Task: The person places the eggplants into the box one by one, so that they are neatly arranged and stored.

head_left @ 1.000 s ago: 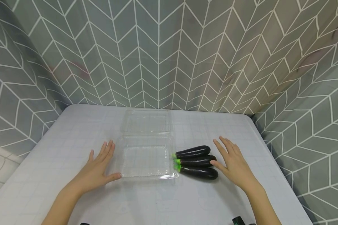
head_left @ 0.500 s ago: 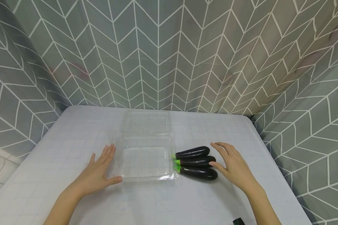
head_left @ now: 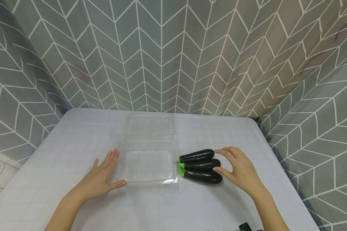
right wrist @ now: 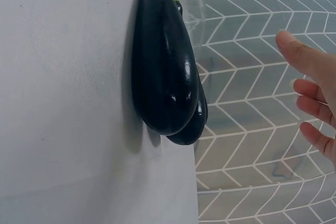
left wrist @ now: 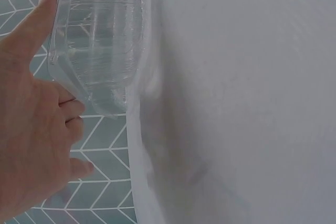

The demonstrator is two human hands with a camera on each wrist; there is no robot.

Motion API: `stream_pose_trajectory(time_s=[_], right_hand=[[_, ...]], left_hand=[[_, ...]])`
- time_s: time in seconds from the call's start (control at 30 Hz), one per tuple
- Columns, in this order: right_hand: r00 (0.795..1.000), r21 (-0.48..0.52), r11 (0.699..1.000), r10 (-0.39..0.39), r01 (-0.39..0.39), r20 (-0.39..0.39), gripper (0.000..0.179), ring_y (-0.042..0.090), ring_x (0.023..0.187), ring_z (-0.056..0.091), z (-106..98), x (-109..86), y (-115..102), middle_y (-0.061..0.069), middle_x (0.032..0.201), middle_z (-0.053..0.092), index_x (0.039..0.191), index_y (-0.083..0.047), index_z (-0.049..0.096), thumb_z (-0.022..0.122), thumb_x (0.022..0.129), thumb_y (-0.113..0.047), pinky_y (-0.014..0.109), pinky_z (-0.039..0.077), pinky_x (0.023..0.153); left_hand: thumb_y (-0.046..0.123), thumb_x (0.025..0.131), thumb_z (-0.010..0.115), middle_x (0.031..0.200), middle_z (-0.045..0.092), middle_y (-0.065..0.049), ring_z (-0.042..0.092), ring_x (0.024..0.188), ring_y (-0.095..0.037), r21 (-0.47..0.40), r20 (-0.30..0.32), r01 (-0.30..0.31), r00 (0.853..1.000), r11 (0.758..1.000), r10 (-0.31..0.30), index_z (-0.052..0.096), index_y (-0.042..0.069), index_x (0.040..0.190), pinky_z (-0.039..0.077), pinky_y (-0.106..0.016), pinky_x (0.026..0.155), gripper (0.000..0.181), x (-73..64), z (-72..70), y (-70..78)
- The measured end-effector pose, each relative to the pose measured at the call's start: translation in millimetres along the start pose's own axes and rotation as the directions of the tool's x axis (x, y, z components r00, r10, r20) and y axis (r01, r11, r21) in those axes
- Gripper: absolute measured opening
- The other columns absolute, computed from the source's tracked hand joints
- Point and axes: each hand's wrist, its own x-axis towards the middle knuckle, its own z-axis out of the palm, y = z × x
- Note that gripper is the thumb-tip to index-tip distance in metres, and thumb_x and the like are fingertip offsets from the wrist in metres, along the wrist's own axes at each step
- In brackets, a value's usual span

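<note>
A clear plastic clamshell container [head_left: 148, 165] lies opened flat on the table, its lid [head_left: 149, 125] folded back toward the far edge. My left hand [head_left: 96, 179] is at the container's left side, fingers spread, thumb right at the near left corner. In the left wrist view the thumb [left wrist: 32, 27] lies along the container wall [left wrist: 100, 35]. Three dark eggplants [head_left: 200, 165] with green stem ends lie side by side, stems at the container's right edge. My right hand [head_left: 240, 168] hovers over their rounded ends, thumb and fingers apart, holding nothing. The right wrist view shows the nearest eggplant [right wrist: 165, 61] beside the hand [right wrist: 320, 85].
The table [head_left: 167, 208] has a white cover. A grey curtain [head_left: 162, 57] with white chevron lines hangs behind it and along the sides. A small black object [head_left: 244, 226] shows at the bottom edge near the right forearm.
My right hand has moved slightly left toward the eggplants, and its fingers have bent and drawn together. The left hand, container and eggplants stay nearly in place.
</note>
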Motion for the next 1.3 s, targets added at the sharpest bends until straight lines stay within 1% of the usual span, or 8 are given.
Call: stream_pose_trajectory(time_s=[0.2, 0.4, 0.5, 0.6, 0.67, 0.8, 0.93, 1.3], right_hand=[[0.999, 0.024, 0.999, -0.040, 0.040, -0.028, 0.048, 0.019, 0.101, 0.058, -2.8, 0.5, -2.2, -0.002, 0.110, 0.062, 0.115, -0.015, 0.066, 0.075, 0.079, -0.045, 0.036, 0.047, 0.082], [0.998, 0.046, 0.997, -0.061, 0.061, -0.007, 0.045, 0.019, 0.099, 0.059, -1.6, -1.0, -2.2, -0.004, 0.109, 0.062, 0.111, -0.017, 0.066, 0.083, 0.071, -0.029, 0.036, 0.048, 0.081], [0.998, 0.057, 0.997, -0.055, 0.054, 0.013, 0.041, 0.019, 0.099, 0.060, 0.3, -3.2, -1.9, -0.004, 0.109, 0.062, 0.109, -0.017, 0.066, 0.078, 0.078, -0.040, 0.035, 0.047, 0.083], [0.998, 0.078, 0.996, -0.045, 0.042, 0.038, 0.045, 0.018, 0.100, 0.060, 1.8, -5.3, -2.4, -0.005, 0.110, 0.062, 0.110, -0.017, 0.066, 0.063, 0.086, -0.055, 0.033, 0.046, 0.086], [0.998, 0.089, 0.995, -0.042, 0.038, 0.055, 0.044, 0.016, 0.101, 0.060, 2.9, -6.4, -2.9, -0.006, 0.110, 0.062, 0.110, -0.017, 0.066, 0.063, 0.087, -0.055, 0.031, 0.045, 0.088], [0.995, 0.126, 0.991, -0.045, 0.034, 0.084, 0.043, 0.014, 0.102, 0.059, 7.0, -9.0, -4.3, -0.007, 0.112, 0.060, 0.111, -0.018, 0.065, 0.083, 0.073, -0.030, 0.023, 0.044, 0.091], [0.992, 0.166, 0.986, -0.035, 0.014, 0.122, 0.051, 0.012, 0.104, 0.058, 14.5, -13.0, -6.0, -0.008, 0.113, 0.059, 0.111, -0.018, 0.064, 0.088, 0.065, -0.015, 0.015, 0.042, 0.094], [0.980, 0.128, 0.992, -0.014, -0.012, 0.197, 0.052, 0.020, 0.105, 0.063, 30.1, -20.7, -8.1, -0.001, 0.114, 0.062, 0.110, -0.019, 0.065, 0.089, 0.064, -0.020, 0.038, 0.054, 0.084]], left_hand=[[0.058, 0.080, 0.068, 0.158, 0.014, -0.021, 0.010, 0.146, -0.035, 0.000, -0.005, -0.005, 1.000, 1.000, 0.005, 0.014, -0.003, 0.152, 0.005, -0.069, 0.107, 0.109, 0.6, 0.1, 0.3], [0.058, 0.080, 0.069, 0.158, 0.013, -0.021, 0.011, 0.145, -0.035, 0.000, -0.008, 0.001, 1.000, 1.000, -0.001, 0.015, -0.003, 0.152, 0.005, -0.070, 0.107, 0.109, 0.8, 0.4, 0.4], [0.058, 0.079, 0.069, 0.158, 0.014, -0.021, 0.011, 0.145, -0.036, 0.002, -0.007, 0.008, 1.000, 1.000, -0.008, 0.016, -0.004, 0.151, 0.006, -0.070, 0.107, 0.109, 1.1, 0.4, 0.6], [0.058, 0.079, 0.069, 0.157, 0.015, -0.022, 0.013, 0.145, -0.037, 0.003, -0.006, 0.014, 1.000, 1.000, -0.014, 0.017, -0.005, 0.151, 0.007, -0.070, 0.107, 0.108, 1.4, -0.1, 1.6], [0.058, 0.079, 0.070, 0.157, 0.015, -0.022, 0.013, 0.145, -0.037, 0.004, -0.007, 0.015, 1.000, 1.000, -0.015, 0.018, -0.005, 0.151, 0.008, -0.070, 0.106, 0.108, 1.5, -0.2, 1.7], [0.058, 0.079, 0.069, 0.157, 0.015, -0.021, 0.013, 0.144, -0.037, 0.009, -0.007, 0.012, 1.000, 1.000, -0.012, 0.019, -0.005, 0.151, 0.009, -0.070, 0.107, 0.108, 1.7, -0.4, 1.8], [0.059, 0.079, 0.068, 0.158, 0.015, -0.020, 0.013, 0.145, -0.036, 0.008, -0.005, 0.013, 1.000, 1.000, -0.013, 0.018, -0.004, 0.151, 0.009, -0.070, 0.107, 0.108, 1.3, -0.5, 1.5], [0.058, 0.080, 0.069, 0.158, 0.014, -0.020, 0.011, 0.145, -0.035, 0.007, -0.001, 0.017, 1.000, 1.000, -0.017, 0.016, -0.004, 0.152, 0.009, -0.069, 0.107, 0.108, 1.1, 0.0, 1.1]])
